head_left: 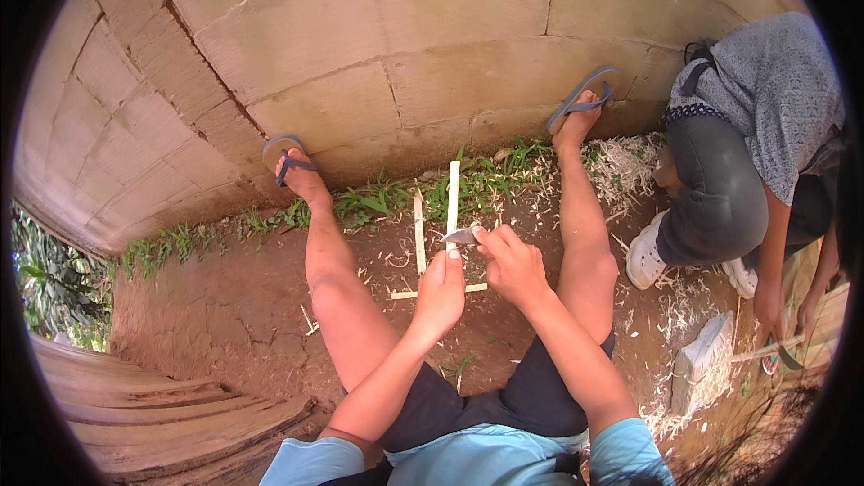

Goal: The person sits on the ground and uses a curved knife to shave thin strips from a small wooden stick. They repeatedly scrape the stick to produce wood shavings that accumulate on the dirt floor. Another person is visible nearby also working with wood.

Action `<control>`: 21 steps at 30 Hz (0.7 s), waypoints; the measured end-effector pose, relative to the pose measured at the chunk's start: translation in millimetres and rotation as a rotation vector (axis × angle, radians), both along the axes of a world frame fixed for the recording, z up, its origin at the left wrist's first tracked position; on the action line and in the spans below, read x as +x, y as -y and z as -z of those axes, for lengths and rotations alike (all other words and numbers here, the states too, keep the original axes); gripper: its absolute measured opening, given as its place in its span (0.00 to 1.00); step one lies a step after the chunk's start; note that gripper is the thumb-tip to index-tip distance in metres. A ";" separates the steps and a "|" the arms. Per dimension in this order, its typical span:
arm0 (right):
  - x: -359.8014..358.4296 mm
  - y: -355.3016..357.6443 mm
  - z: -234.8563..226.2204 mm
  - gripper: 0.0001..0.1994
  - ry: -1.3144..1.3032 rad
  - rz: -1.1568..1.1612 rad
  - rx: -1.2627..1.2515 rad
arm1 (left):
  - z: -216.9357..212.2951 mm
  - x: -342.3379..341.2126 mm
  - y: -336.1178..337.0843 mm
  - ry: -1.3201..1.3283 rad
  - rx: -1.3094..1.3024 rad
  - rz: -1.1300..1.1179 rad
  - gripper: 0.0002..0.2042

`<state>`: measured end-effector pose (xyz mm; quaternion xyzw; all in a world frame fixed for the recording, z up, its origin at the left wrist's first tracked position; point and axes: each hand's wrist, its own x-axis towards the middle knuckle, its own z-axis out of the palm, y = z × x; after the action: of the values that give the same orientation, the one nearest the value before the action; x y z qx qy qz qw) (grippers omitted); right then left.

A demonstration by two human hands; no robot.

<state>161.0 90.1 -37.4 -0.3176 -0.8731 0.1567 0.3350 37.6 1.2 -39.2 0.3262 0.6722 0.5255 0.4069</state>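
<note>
My left hand [440, 292] is closed round the lower end of a pale, flat wooden strip [454, 189], which points away from me toward the wall. In my right hand [513, 263] is a small knife [461, 236], its handle hidden by my fingers. The knife's curved grey blade lies across the strip, just beyond my left thumb. On the ground beneath are another narrow strip [419, 232] and a short crosswise strip [401, 295], partly covered by my left hand.
A block wall [450, 27] rises ahead, with my sandalled feet against it. At the right a crouching person [747, 126] works a stick with a blade [790, 358]. Near them are a pale block [704, 360] and heaped shavings [621, 166]. Wooden boards [171, 414] lie at lower left.
</note>
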 end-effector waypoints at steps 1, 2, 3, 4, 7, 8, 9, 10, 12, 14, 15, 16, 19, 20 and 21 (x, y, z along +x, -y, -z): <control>-0.2 -3.3 2.9 0.16 -0.003 0.016 0.008 | 0.7 0.4 -1.0 0.017 -0.006 0.005 0.16; -0.8 -8.3 5.8 0.16 -0.005 0.033 0.016 | 2.6 0.8 -2.3 0.035 -0.012 0.011 0.16; -3.0 -11.6 7.3 0.16 -0.010 0.047 0.023 | 4.4 -0.2 -3.7 0.049 -0.019 0.013 0.16; -5.8 -11.8 8.7 0.16 0.008 0.057 0.011 | 8.6 -1.5 -6.8 0.093 -0.009 -0.005 0.16; -9.8 -12.0 9.8 0.18 0.043 0.084 -0.011 | 7.8 -4.4 -10.9 0.130 -0.039 -0.009 0.16; -10.0 -13.5 11.3 0.18 0.031 0.077 -0.006 | 7.9 -4.2 -11.8 0.128 -0.040 -0.011 0.16; -10.1 -14.9 13.8 0.18 0.017 0.072 -0.001 | 8.0 -3.9 -12.6 0.124 -0.041 -0.011 0.15; -10.2 -16.7 16.7 0.19 0.002 0.067 0.004 | 8.6 -3.5 -13.6 0.120 -0.042 -0.011 0.15; -7.6 -24.3 22.7 0.19 -0.029 0.061 0.083 | 15.1 0.9 -14.5 0.002 0.023 0.001 0.15; -0.8 -28.9 24.9 0.19 -0.058 0.032 0.105 | 16.4 5.6 -14.0 0.025 0.048 0.008 0.14; 1.7 -28.4 20.0 0.19 -0.073 0.002 0.084 | 8.5 8.1 -11.5 0.104 0.036 0.005 0.14; 2.8 -27.5 15.5 0.19 -0.088 -0.028 0.063 | 4.2 9.0 -10.5 0.183 0.024 0.000 0.14; 1.3 -11.9 12.4 0.19 -0.040 0.002 -0.015 | 14.9 0.2 -7.4 0.138 0.006 0.011 0.13; 0.1 -6.5 12.4 0.18 -0.022 -0.030 -0.023 | 17.4 -1.2 -6.0 0.170 0.007 0.000 0.12; -1.5 -3.5 10.8 0.17 -0.004 -0.062 -0.025 | 17.7 -2.6 -7.2 0.203 0.015 -0.011 0.11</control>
<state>159.5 93.6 -48.1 -0.2941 -0.8799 0.1784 0.3279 34.9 8.4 -56.9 0.2707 0.6251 0.5632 0.4676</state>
